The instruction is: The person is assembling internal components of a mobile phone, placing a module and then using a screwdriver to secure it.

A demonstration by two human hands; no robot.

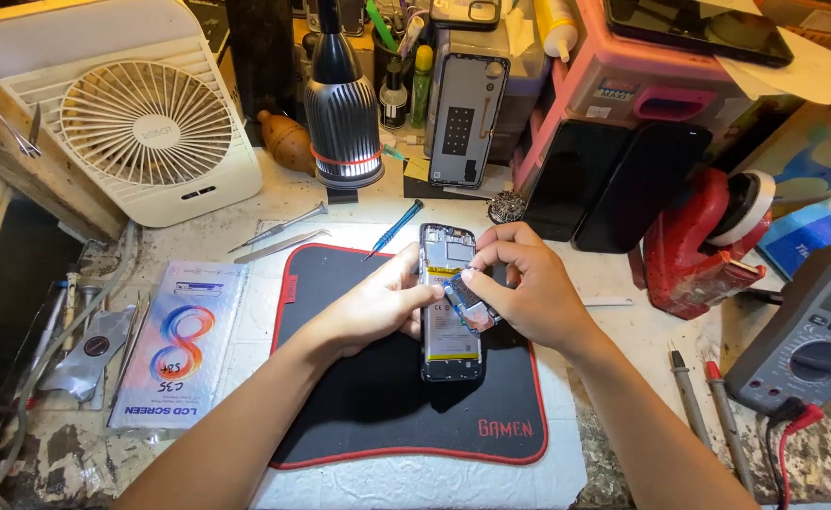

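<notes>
Lying open on its back, a phone (450,312) sits on a black mat (377,397) with a red edge, near the middle of the table (623,283). The left hand (377,304) rests on the mat and presses its thumb and fingers against the left side of the phone, so its grip is closed on the phone. The right hand (529,288) is bent over the phone from the right. Its grip is pinched shut on a small grey part (472,304) that is tilted and sits just over the middle of the phone. Inside the phone you can see a light battery and a bit of yellow near the top. A blue screwdriver (394,229) lies just past the top edge of the mat. Two silver tools (278,236) lie to the left of it. A white fan (141,113) stands at the back left, and a dark lamp (342,104) stands beside it. A flat white box (177,345) lies left of the mat. Two black screens (614,184) lean against a pink box (661,76) at the back right. A red tool (708,241) sits next to them, and a grey meter (812,331) with red and black leads lies at the far right.
</notes>
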